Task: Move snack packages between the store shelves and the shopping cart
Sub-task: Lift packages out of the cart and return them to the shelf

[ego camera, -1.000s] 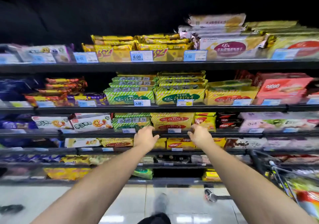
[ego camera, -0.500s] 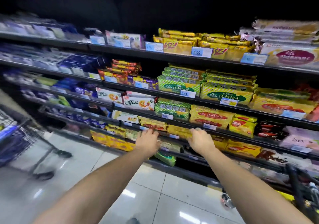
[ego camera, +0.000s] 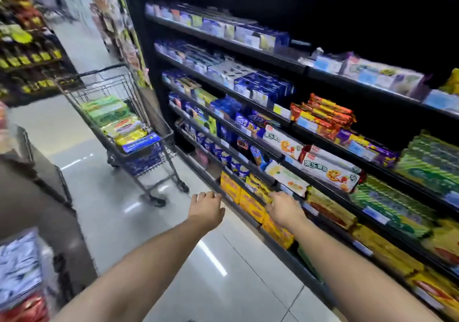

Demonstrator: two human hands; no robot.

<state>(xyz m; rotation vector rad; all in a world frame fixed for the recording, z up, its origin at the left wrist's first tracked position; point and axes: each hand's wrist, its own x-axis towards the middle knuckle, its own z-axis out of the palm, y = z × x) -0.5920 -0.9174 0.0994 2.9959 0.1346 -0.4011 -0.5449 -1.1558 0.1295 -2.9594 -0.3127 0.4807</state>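
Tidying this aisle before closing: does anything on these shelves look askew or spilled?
One white box with pizza pictures sits tilted, not flat like the box to its left. The orange packs on the shelf above are heaped unevenly. Nothing looks spilled on the floor; blur hides finer damage.

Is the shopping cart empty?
No, the shopping cart holds a pile of green, yellow and blue snack packages.

One wide-angle camera, worn on the head, looked forward and down, obliquely along the snack shelves [ego camera: 223,42], which ran close by on the right of the view. The shopping cart [ego camera: 109,88] stood farther off, left of the shelves' far end.
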